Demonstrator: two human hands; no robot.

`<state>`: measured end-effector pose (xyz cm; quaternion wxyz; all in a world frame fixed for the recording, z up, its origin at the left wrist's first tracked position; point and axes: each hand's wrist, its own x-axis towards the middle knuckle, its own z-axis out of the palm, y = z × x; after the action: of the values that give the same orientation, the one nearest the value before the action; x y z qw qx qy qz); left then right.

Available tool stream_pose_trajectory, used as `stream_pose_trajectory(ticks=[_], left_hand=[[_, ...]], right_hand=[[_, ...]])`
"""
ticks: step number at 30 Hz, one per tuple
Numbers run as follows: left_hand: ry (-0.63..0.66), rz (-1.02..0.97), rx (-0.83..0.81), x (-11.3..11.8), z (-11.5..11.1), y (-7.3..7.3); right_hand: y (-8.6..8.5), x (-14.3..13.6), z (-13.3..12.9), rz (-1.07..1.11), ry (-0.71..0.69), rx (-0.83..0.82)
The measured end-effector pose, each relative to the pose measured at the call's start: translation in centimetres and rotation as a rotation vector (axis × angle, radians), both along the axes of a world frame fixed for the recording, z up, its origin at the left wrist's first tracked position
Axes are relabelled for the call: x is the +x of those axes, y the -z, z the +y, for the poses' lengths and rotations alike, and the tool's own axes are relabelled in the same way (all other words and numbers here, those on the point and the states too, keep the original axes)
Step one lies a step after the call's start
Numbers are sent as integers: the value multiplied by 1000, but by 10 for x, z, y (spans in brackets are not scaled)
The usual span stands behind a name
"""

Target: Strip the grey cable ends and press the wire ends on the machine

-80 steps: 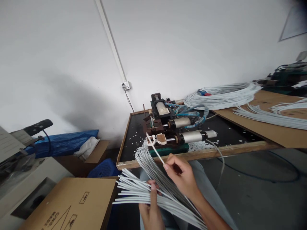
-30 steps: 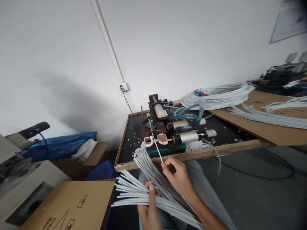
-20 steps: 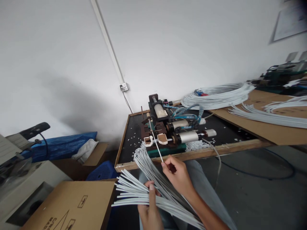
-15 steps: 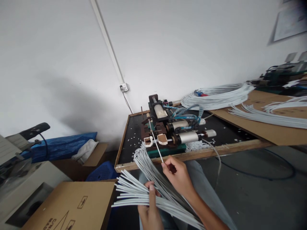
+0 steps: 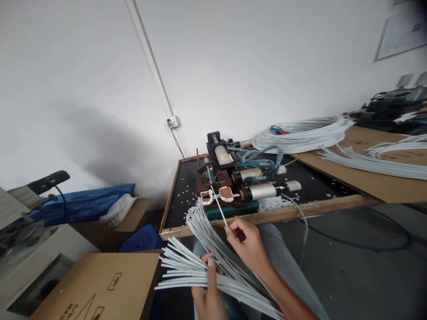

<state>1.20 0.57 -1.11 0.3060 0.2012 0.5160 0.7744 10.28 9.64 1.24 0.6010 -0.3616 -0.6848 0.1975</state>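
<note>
White cable (image 5: 219,207) is running up from the fingertips toward the bench machine (image 5: 223,155), its upper end reaching in by the block behind two white-rimmed pads (image 5: 227,194). Can't tell if the cable is touching a pad. Right hand (image 5: 248,243) is pinching the cable's near part between thumb and forefinger, other fingers curling in. Left hand (image 5: 210,284), lower down, is gripping a fanned bundle (image 5: 187,266) of the same stock, thumb lying on top, free ends pointing left. Second bundle (image 5: 200,222) is draping over the front edge of the table (image 5: 173,233) and passing down behind both hands.

Machine is sitting on the black tabletop; silver cylinder (image 5: 263,191) is lying to the right of the pads, blue hoses (image 5: 258,162) looping behind it. Short white offcuts (image 5: 273,202) are piling up near the cylinder, more scattering left of the machine. Big coil (image 5: 303,133) is lying farther back right, and loose cables (image 5: 370,163) are spreading over a cardboard sheet (image 5: 370,189). Closed carton (image 5: 116,275) is standing left of the hands, blue plastic basket (image 5: 143,238) showing behind it.
</note>
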Motion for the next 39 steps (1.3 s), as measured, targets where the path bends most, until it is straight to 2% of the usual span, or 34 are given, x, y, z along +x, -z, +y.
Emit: stream_pose_trajectory(ticks=[15,18,24,28,32,34,37,39], left_hand=[[10,5,5,-1,0,-3],[20,-70,38,0,1,-6],[128,-296,111,-1,-1,-13],[145,-301,130,1,-3,-14],[130,-302,120,2,-3,-13],[104,-332,96,2,-2,-13],[92,-360,61,2,-2,-14],[106,-353,51,2,-2,-16]], right_hand=[[-2,1,0,19,-30,27],[-1,3,1,37,-48,51],[-6,7,-9,68,-119,102],[-8,5,-15,-76,-209,88],[-7,4,-11,-246,-169,-2],[-10,6,-10,-271,-266,-65],[-17,11,-11,-340,-613,-176],[-20,12,-12,-356,-760,-201]])
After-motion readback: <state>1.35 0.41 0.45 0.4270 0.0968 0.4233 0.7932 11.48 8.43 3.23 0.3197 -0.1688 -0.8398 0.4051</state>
